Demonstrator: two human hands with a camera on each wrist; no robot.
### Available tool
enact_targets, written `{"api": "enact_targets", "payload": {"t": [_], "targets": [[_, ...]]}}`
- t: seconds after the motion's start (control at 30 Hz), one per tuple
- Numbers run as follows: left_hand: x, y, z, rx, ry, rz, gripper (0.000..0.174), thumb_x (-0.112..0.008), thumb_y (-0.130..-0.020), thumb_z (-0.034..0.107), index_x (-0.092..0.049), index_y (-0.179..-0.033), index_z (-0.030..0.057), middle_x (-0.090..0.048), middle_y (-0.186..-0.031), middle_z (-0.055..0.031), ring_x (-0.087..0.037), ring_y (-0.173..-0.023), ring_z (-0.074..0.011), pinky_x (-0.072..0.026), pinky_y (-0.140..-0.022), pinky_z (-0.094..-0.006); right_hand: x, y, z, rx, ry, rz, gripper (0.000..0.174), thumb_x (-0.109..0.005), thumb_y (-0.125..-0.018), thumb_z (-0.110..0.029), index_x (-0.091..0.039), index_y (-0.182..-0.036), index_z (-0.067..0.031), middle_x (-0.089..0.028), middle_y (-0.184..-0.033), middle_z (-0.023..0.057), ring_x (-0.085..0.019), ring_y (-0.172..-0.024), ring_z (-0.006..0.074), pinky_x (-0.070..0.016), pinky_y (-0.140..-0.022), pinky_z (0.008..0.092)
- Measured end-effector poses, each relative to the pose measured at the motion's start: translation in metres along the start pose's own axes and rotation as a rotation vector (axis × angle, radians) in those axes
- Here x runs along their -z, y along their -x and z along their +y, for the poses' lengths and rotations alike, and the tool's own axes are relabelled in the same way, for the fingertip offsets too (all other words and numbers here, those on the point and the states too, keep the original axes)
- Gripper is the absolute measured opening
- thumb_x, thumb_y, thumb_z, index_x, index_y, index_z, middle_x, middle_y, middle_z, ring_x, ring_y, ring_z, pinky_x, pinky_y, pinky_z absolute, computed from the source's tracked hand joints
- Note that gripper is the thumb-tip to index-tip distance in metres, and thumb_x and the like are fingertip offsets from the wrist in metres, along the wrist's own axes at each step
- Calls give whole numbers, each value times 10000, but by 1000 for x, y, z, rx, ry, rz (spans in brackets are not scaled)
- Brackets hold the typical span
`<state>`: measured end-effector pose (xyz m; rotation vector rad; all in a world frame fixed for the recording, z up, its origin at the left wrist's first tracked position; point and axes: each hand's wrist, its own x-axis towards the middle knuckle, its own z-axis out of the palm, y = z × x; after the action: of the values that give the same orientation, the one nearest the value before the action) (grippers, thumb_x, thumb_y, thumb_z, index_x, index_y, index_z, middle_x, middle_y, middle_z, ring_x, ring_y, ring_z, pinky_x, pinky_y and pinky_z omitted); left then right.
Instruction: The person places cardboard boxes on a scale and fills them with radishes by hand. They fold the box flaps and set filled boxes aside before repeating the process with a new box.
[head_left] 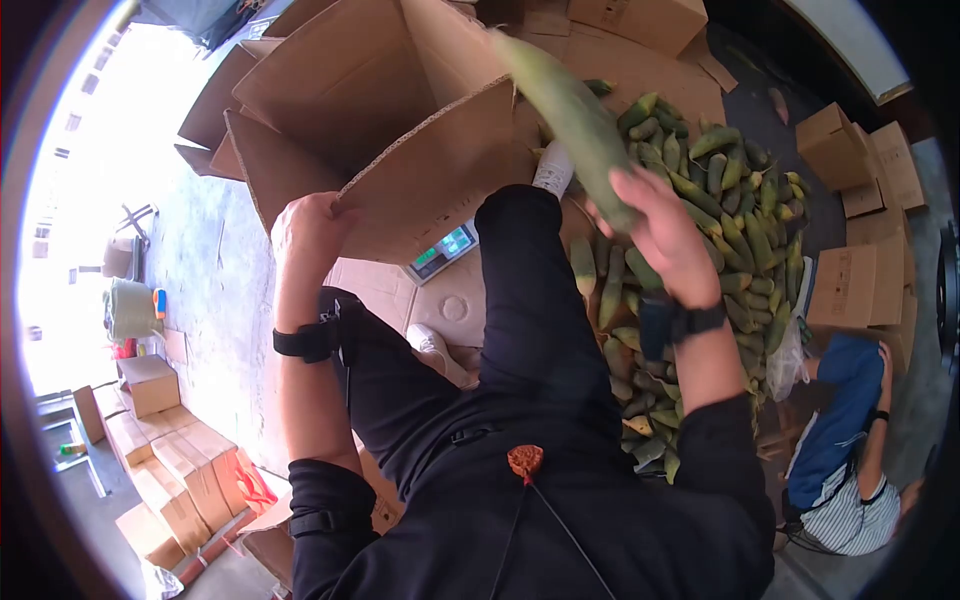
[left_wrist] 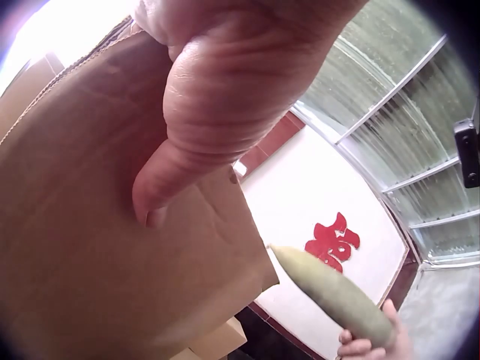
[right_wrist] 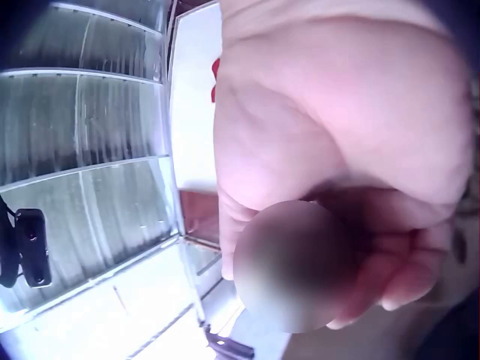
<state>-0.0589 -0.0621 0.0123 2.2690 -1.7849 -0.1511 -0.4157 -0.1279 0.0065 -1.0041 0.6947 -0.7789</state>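
My right hand [head_left: 665,225] grips a long green radish [head_left: 570,115] by its thick end, fingers curled round it. The pale tapered tip points up and left, beside the open flaps of a tall cardboard box [head_left: 430,170]. In the right wrist view the radish's blurred round end [right_wrist: 292,266] shows under the palm. At the box's near flap, my left hand [head_left: 310,235] holds the edge. Its thumb [left_wrist: 161,180] presses on the cardboard in the left wrist view, while the other fingers are mostly hidden.
Under the box a scale's lit display [head_left: 445,250] shows. A large heap of green radishes [head_left: 730,220] lies on the floor at right. Cardboard boxes [head_left: 850,280] stand beyond it, and more boxes [head_left: 185,455] at lower left. Another person [head_left: 850,450] is at lower right.
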Motion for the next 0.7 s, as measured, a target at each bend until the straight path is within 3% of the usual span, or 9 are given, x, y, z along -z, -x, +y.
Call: {"api": "enact_targets", "payload": {"t": [0.13,0.27,0.33,0.43,0.5,0.57,0.7], "targets": [[3,2,5,1,-28,0,247,-668,-698,250,-680,-835,45,-627,-672,-136,-623,-631,-255,-467,-613,-342,-41,-56,-15,23,-33,-128,424,-525,-888,-401,-569,-1056,-14,-595,-851,56,-537,-671,105,-435,-614,237],[7,3,9,35,-7,-48,246,-659,-714,277,-686,-867,86,-632,-742,-151,-620,-725,-304,-473,-671,-380,-38,-67,2,67,-102,-43,387,-524,-896,-360,-582,-1074,-22,-600,-864,43,-540,-683,90,-451,-641,232],[8,2,9,46,-66,-77,243,-662,-716,284,-686,-861,91,-633,-739,-150,-619,-728,-309,-473,-670,-379,-15,-54,16,58,-110,5,353,-591,-859,-343,-595,-1039,-40,-610,-864,49,-556,-690,89,-475,-653,230],[2,1,-1,27,17,-69,243,-663,-725,300,-679,-854,94,-633,-751,-154,-612,-739,-330,-469,-666,-393,33,-21,48,1,27,230,307,-595,-860,-284,-596,-1063,-53,-612,-863,37,-556,-684,82,-474,-637,221],[-2,-4,-12,13,-82,-46,255,-667,-723,295,-675,-879,93,-636,-767,-156,-616,-751,-327,-470,-671,-387,70,11,76,-37,79,340,296,-594,-859,-272,-597,-1061,-55,-611,-858,32,-552,-676,81,-468,-626,213],[1,-4,-8,-23,-106,-35,268,-671,-722,296,-673,-890,88,-639,-776,-156,-617,-756,-327,-471,-673,-380,103,46,105,-208,205,559,276,-554,-884,-243,-588,-1087,-59,-596,-868,12,-530,-669,69,-440,-622,200],[-3,-10,-12,30,33,-79,296,-669,-731,276,-667,-921,48,-661,-775,-130,-642,-731,-244,-469,-674,-331,165,127,178,-494,375,717,184,-560,-861,-203,-588,-965,-53,-577,-766,19,-504,-583,87,-405,-500,233]]}}
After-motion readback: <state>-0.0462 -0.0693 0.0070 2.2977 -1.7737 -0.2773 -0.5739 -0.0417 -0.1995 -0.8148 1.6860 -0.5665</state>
